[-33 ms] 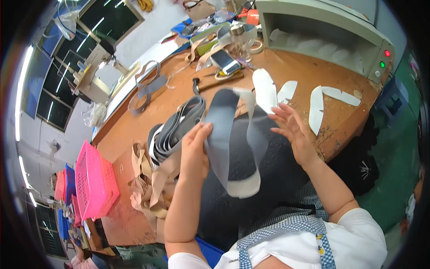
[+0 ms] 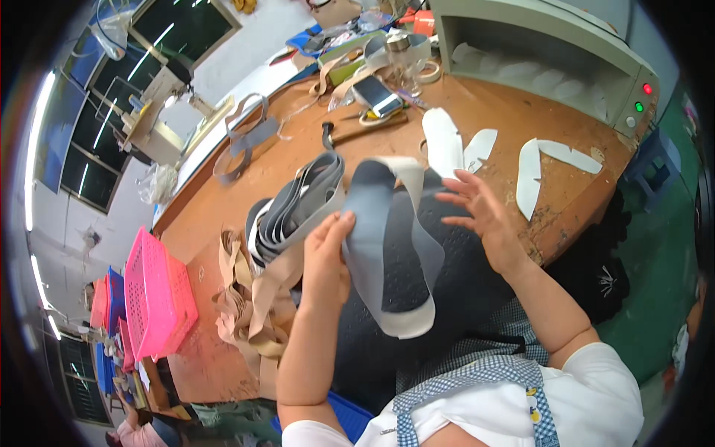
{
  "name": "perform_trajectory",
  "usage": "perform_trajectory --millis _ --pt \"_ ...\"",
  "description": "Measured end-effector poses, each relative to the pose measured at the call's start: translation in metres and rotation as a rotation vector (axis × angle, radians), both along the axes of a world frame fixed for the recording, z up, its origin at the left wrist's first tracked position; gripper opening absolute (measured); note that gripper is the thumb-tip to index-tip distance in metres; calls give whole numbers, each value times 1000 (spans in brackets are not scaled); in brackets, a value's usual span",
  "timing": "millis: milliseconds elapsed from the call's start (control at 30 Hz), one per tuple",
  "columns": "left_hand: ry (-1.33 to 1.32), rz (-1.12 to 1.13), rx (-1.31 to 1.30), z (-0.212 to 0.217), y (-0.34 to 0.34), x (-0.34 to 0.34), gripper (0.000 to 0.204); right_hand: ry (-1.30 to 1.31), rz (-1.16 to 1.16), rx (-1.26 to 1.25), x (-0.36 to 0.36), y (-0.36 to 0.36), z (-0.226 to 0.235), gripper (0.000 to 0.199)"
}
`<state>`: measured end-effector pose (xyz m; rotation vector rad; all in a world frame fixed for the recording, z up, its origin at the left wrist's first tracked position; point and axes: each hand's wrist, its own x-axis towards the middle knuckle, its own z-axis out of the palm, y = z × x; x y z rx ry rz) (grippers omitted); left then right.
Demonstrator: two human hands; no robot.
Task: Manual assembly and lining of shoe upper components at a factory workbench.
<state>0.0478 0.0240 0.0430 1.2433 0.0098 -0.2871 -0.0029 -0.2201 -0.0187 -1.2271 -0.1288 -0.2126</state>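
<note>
My left hand (image 2: 325, 242) pinches the left side of a grey-blue strip (image 2: 365, 242) bent into a long loop, its cream-coloured underside showing at the top and bottom. The loop hangs above a black pad (image 2: 469, 261) in front of me. On the loop's right side, my right hand (image 2: 484, 223) is raised with fingers spread and holds nothing; its fingertips are close to the strip, and I cannot tell whether they touch. Beside my left hand lies a bundle of folded grey strips (image 2: 309, 197), with a tangled pile of beige strips (image 2: 261, 298) nearer to me.
White cut pieces (image 2: 445, 141) lie beyond my right hand. A hammer (image 2: 365, 132), a phone (image 2: 377, 97) and a glass jar (image 2: 402, 63) are farther back. A grey machine (image 2: 544, 67) with lit buttons stands at the far right; a pink basket (image 2: 158, 298) is at the left.
The looped strip has dropped slightly and its shape has shifted a little. My right hand has moved slightly left, fingers still spread; my left hand keeps its pinch.
</note>
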Motion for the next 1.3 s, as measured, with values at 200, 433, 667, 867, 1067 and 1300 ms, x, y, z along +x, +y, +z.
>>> perform_trajectory --millis 200,433,667,867,1067,1300 --pt "100 149 -62 -34 39 -67 13 325 310 -182 -17 75 -7 45" --pt "275 261 -268 -71 121 -116 27 481 875 348 12 30 -28 28" --pt "74 254 -733 -87 73 -126 29 582 554 37 49 31 -19 28" --pt "98 150 -309 -108 31 -117 42 279 548 -689 187 28 29 26" --pt "-544 661 1097 -74 103 -105 57 -556 -240 -1474 235 33 15 22" --pt "-319 469 1405 -73 229 -68 33 -461 548 -887 51 165 50 13"
